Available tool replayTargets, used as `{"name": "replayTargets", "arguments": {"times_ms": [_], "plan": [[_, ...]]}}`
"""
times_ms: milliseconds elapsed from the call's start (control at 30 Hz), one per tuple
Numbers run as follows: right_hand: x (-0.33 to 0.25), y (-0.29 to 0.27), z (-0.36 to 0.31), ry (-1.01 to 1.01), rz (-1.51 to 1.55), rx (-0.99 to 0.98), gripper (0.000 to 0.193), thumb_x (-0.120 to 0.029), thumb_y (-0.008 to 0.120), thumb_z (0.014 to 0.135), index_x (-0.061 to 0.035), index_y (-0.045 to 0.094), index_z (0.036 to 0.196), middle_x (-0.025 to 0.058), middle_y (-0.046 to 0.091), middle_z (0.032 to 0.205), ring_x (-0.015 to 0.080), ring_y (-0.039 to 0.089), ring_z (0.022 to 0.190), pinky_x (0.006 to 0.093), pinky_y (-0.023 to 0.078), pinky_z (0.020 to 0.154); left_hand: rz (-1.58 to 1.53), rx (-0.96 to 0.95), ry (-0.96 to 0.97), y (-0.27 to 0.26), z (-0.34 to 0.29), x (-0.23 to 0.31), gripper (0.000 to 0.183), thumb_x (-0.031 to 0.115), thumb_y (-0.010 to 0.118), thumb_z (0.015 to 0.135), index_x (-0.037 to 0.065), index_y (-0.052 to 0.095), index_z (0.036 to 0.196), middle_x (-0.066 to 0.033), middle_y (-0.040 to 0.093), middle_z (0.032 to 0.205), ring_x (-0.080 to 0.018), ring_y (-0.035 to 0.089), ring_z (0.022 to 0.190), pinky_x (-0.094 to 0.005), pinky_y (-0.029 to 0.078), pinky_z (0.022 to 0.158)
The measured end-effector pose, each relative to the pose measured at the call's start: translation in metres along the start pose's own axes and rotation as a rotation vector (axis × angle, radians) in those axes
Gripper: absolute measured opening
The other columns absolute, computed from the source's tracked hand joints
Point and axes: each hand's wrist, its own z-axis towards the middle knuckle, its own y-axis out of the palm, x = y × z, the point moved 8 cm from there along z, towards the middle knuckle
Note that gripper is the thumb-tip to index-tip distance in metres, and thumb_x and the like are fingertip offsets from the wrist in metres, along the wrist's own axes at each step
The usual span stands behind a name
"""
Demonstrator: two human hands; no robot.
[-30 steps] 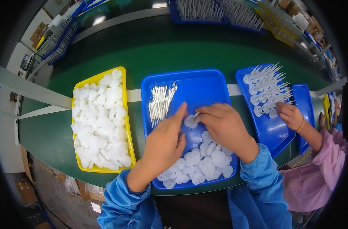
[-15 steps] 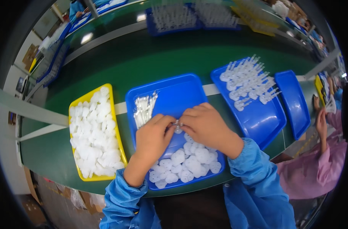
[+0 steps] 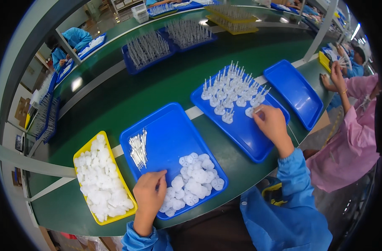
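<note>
My right hand [image 3: 272, 124] is at the right blue tray [image 3: 258, 150], fingertips pinched on a small translucent disc piece with upright pins [image 3: 250, 112]. Beside it stand rows of similar pinned disc pieces [image 3: 228, 90]. My left hand [image 3: 150, 193] is over the near left part of the middle blue tray [image 3: 170, 121]. Its fingers are curled, thumb close to the index fingertip, and nothing shows between them. Thin white sticks [image 3: 138, 148] lie bundled in that tray's left side. Loose white scalloped discs [image 3: 195, 178] are heaped in its near right part.
A yellow tray [image 3: 76, 161] piled with white pieces stands at the left. Another blue tray [image 3: 298, 94] is at the far right. Beyond the green table [image 3: 111, 98] are blue trays of upright pins [image 3: 147, 48]. A person in pink [image 3: 341, 146] works to my right.
My hands have parted from a shared hold over the middle tray. The right one moved to the right tray with the piece; the left dropped lower. The view has swung right.
</note>
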Motion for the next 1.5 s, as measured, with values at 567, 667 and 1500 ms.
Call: {"name": "replayTargets", "arguments": {"times_ms": [567,667,1500], "plan": [[-0.211,0.037,-0.036,-0.726,0.205,-0.064,0.010,-0.016,0.084,0.086,-0.0133,0.078,0.093,0.0039,0.074,0.095,0.0265,0.073,0.091,0.0417,0.053,0.081,-0.003,-0.303,0.129,-0.020,-0.033,-0.002,0.037,0.026,0.088,0.089,0.009,0.081,0.122,-0.0095,0.076,0.128,-0.0322,0.070,0.118,-0.0492,0.051,0.113],[-0.292,0.094,-0.020,-1.031,0.183,-0.068,0.009,-0.019,0.078,0.087,-0.0146,0.076,0.095,0.0021,0.075,0.100,0.0232,0.073,0.097,0.0401,0.053,0.086,-0.099,-0.243,-0.017,-0.025,-0.036,-0.015,0.028,0.021,0.089,0.088,0.008,0.081,0.111,-0.0076,0.079,0.117,-0.0317,0.072,0.109,-0.0464,0.053,0.105],[-0.308,0.125,0.020,-0.831,0.447,-0.206,0.015,-0.014,0.084,0.085,-0.0133,0.077,0.099,0.0001,0.074,0.095,0.0236,0.072,0.094,0.0388,0.051,0.091,-1.256,0.600,-0.667,-0.002,0.017,-0.087,0.028,0.014,0.071,0.110,0.004,0.066,0.136,-0.0059,0.074,0.117,-0.0129,0.070,0.099,-0.0314,0.063,0.084]]}}
